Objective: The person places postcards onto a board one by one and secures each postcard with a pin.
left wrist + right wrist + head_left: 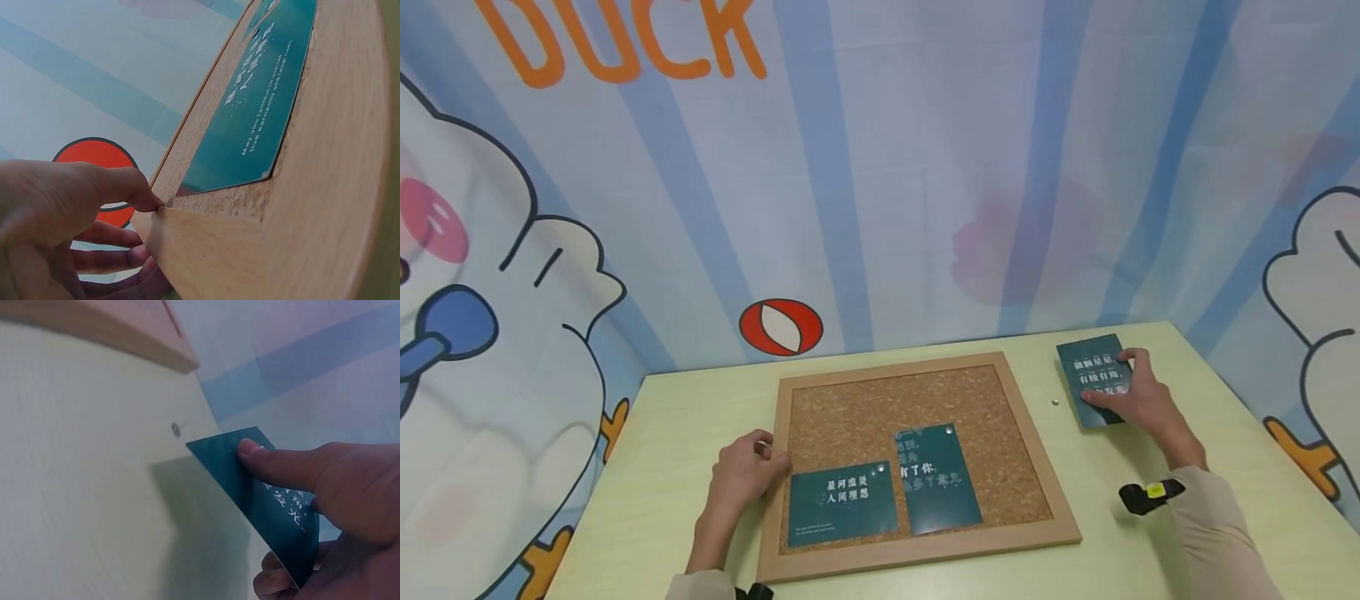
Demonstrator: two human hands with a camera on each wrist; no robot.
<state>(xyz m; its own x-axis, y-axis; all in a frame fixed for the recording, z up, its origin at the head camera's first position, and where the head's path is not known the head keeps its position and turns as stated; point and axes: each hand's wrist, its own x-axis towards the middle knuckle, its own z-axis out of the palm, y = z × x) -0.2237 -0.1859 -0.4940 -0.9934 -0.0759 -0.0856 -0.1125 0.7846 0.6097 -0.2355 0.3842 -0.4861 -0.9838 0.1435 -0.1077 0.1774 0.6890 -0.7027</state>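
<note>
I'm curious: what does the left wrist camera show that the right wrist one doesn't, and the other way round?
Only the left wrist view shows the left hand gripping the edge of the wooden frame, a lettered green card lying on the cork, and a red oval.

Only the right wrist view shows the right hand holding another card and a small stud on the pale table.

Both show part of the wooden frame and the blue-striped backdrop.

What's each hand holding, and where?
Right hand: dark green rectangular card, by its right side. Left hand: rectangular cork board, by the left side of its wooden frame.
</note>
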